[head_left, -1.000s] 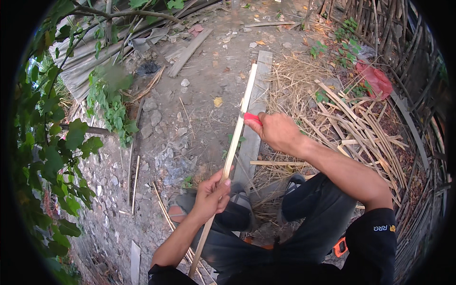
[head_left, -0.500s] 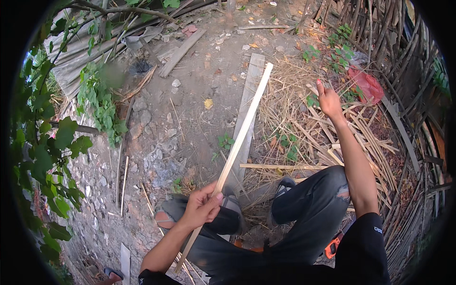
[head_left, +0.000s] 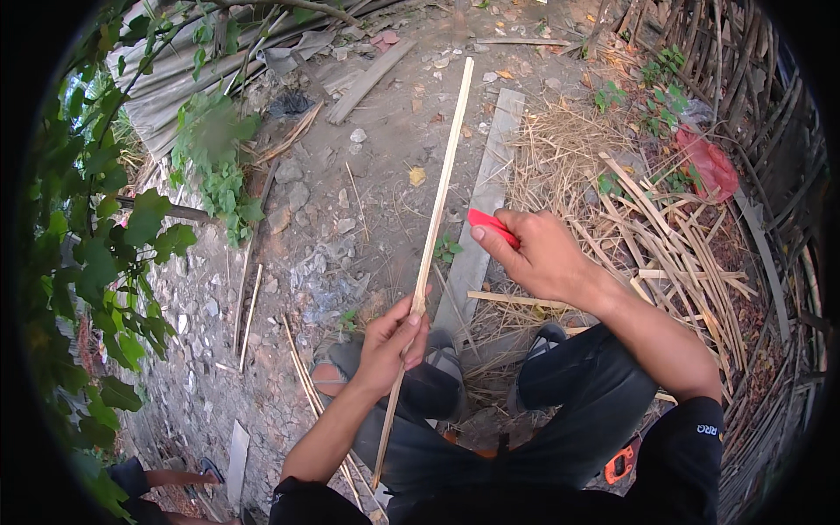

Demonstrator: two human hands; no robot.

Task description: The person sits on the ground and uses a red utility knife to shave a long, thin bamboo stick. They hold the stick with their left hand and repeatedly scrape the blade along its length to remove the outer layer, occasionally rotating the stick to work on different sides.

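Note:
My left hand (head_left: 392, 346) is closed around a long, pale bamboo strip (head_left: 444, 184). The strip stands at a slant, its far end over the bare soil and its lower end beside my left knee. My right hand (head_left: 547, 258) grips a small red tool (head_left: 493, 226) whose red end sticks out past the thumb, pointing toward the strip. Its kind is hidden by the fingers, and a gap separates it from the strip. Below both hands lies a grey wooden plank (head_left: 490, 175) on the ground, between my feet and the far side.
Cut strips (head_left: 678, 236) lie heaped at the right, by straw-like shavings (head_left: 560, 153) and a red plastic bag (head_left: 707, 166). An orange tool handle (head_left: 619, 464) rests beside my right leg. Leafy branches (head_left: 114, 262) hang at left; another person's sandalled foot (head_left: 210, 472) shows lower left.
My right hand has come in from the far right toward the strip, and the red tool in it now shows. The strip has become more upright and its far end has shifted left.

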